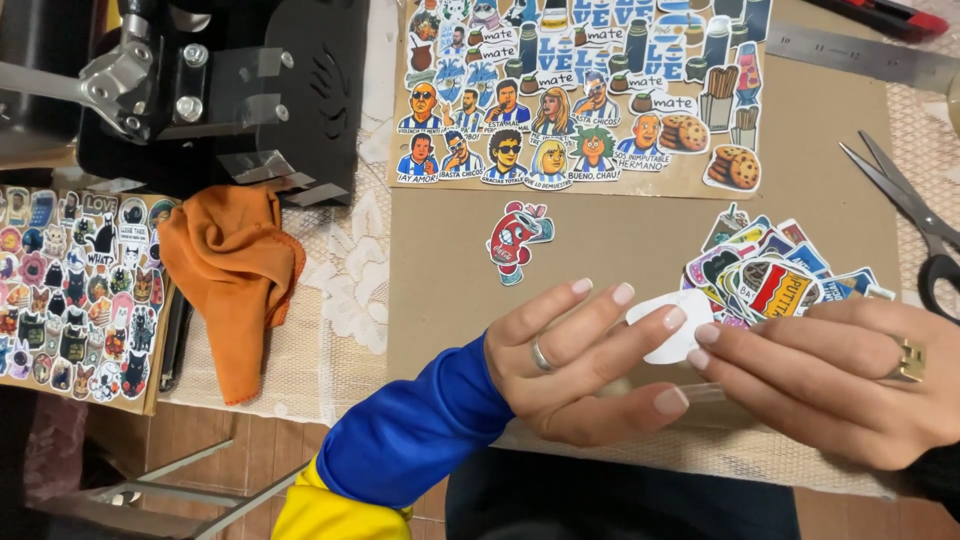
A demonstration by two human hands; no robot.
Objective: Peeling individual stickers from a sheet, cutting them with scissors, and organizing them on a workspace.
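Both hands meet low centre-right over the brown cardboard work sheet (620,250). Left hand (580,365), blue sleeve, ring on one finger, has its fingers spread and its thumb tucked under, w/ the fingertips resting on a small white die-cut piece (672,335); it looks like a sticker seen from its blank backing side, print not visible. Right hand (830,385), gold ring, fingers close together, tips touching the same white piece from the right. Something clear and thin seems to sit below the thumbs; can't tell what it is.

Step in hand, as I judge it: picking at the backing or edge of that one sticker, both hands sharing it. Next move prob. needs a fine nail-tip pinch at the edge, one hand steadying while the other lifts.

Room & edges: the loose sticker pile (765,275) sits just beyond the white piece, touching or nearly touching the right fingers, so it's easy to scatter. The single red cartoon sticker (515,240) lies apart, far-left of the hands, w/ bare cardboard around it. The filled sticker sheet (580,90) is at the far edge. Scissors (915,215) are right, near the sheet's edge, blades pointing far-left; steel ruler (870,55) far right. Left of the sheet, over a lace cloth: orange cloth (235,275), black press machine (200,90), second sticker board (75,290). The sheet's near edge runs under the wrists, w/ little margin there.
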